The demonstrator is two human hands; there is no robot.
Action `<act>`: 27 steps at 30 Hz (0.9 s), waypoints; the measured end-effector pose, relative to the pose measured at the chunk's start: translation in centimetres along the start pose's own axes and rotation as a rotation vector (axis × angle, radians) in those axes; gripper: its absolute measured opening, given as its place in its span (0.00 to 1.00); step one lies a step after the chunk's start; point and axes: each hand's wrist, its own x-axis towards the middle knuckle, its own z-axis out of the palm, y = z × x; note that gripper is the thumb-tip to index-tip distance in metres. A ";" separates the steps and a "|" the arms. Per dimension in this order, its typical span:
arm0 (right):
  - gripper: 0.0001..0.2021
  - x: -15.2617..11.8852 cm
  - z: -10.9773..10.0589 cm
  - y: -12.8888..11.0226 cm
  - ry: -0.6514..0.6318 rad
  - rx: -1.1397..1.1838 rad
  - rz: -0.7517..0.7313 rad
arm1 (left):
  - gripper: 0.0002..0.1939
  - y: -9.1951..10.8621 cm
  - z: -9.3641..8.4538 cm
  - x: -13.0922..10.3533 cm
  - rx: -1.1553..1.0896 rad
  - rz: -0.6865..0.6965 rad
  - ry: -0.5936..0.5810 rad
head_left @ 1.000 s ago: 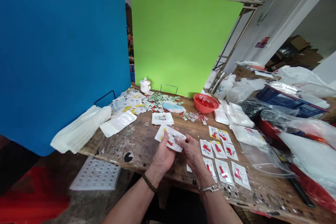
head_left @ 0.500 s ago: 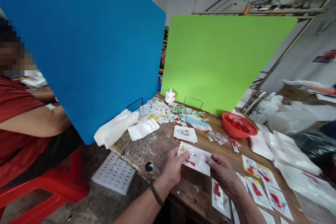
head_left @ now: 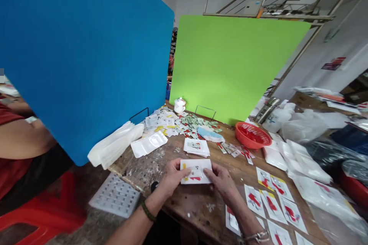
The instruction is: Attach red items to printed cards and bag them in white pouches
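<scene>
Both hands hold a white plastic packet (head_left: 198, 164) above the table edge, with yellow and red pieces showing through its face. My left hand (head_left: 173, 178) grips its left end, thumb on top. At the right end, my right hand (head_left: 221, 180) pinches it between thumb and fingers. Just beyond lies a short stack of white packets (head_left: 197, 152). To the right of my right forearm, several filled packets (head_left: 271, 204) with red pieces are laid out in rows. A pile of small green cards (head_left: 198, 121) and white-and-yellow slips (head_left: 161, 118) spreads farther back.
A blue panel (head_left: 100, 57) and a green panel (head_left: 230, 65) stand behind the wooden table (head_left: 207, 210). On it are a red basket (head_left: 252, 139), white sleeves (head_left: 117, 143), a blue-white cloth (head_left: 211, 134) and a small white pot (head_left: 179, 105). A person's arm (head_left: 23, 138) shows at left.
The packet has levelled out and looks shorter, with my right hand closer to my left. The view has swung slightly right, so everything sits farther left, uncovering more laid-out packets.
</scene>
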 end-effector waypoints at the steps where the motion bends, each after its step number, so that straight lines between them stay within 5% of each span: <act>1: 0.13 0.8 0.0 -0.2 0.009 -0.003 -0.018 | 0.10 0.3 0.0 0.9 0.018 0.022 0.013; 7: 0.15 8.0 0.0 -1.1 0.261 -0.166 -0.063 | 0.13 3.1 0.1 6.8 0.160 0.360 0.180; 11: 0.18 10.0 -0.2 -1.0 0.372 -0.679 -0.200 | 0.17 5.5 -3.9 8.4 0.411 0.558 0.361; 15: 0.22 8.7 -0.4 0.2 0.386 -0.834 -0.331 | 0.13 7.1 -8.5 7.6 0.907 0.423 0.563; 20: 0.17 5.7 0.9 1.9 0.241 -0.658 -0.500 | 0.21 8.0 -10.2 7.4 1.570 0.175 0.488; 27: 0.14 1.2 2.4 2.9 0.131 -0.513 -0.467 | 0.21 9.1 -11.5 9.3 1.584 0.150 0.462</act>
